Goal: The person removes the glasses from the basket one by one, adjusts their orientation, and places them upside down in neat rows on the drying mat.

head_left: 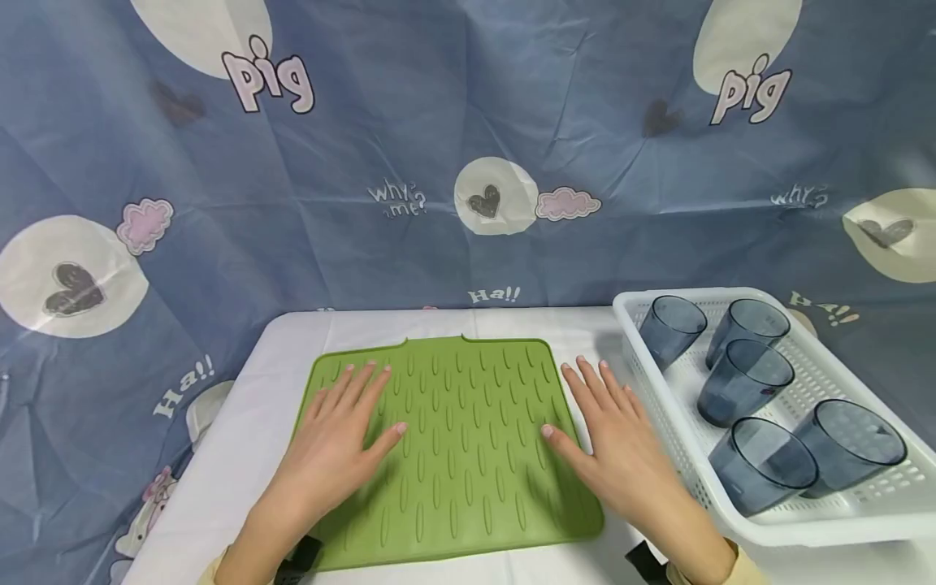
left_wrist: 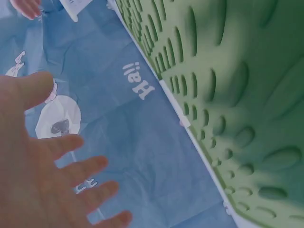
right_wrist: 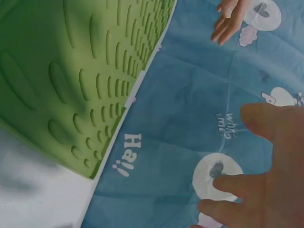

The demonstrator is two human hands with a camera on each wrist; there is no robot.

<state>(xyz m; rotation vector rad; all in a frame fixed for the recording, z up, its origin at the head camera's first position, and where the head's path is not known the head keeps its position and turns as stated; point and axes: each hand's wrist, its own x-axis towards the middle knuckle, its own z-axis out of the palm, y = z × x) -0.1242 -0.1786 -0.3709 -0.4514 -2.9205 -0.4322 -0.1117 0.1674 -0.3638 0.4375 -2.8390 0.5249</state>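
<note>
A green mat (head_left: 453,455) with rows of raised oval ridges lies flat on the white table. Over its left part hovers my left hand (head_left: 340,447), palm down, fingers straight and thumb spread. My right hand (head_left: 617,447) is above the mat's right edge, fingers likewise extended and holding nothing. In the left wrist view the left hand (left_wrist: 52,166) shows apart from the ridged surface of the mat (left_wrist: 213,95). The right wrist view also shows a gap between the right hand (right_wrist: 270,175) and the mat (right_wrist: 90,85).
To the right stands a white plastic basket (head_left: 661,439) with perforated walls. Several blue-tinted clear cups sit tilted inside, among them a front cup (head_left: 760,467) and a back cup (head_left: 669,329). A blue printed cloth (head_left: 409,146) hangs behind the white table (head_left: 241,439).
</note>
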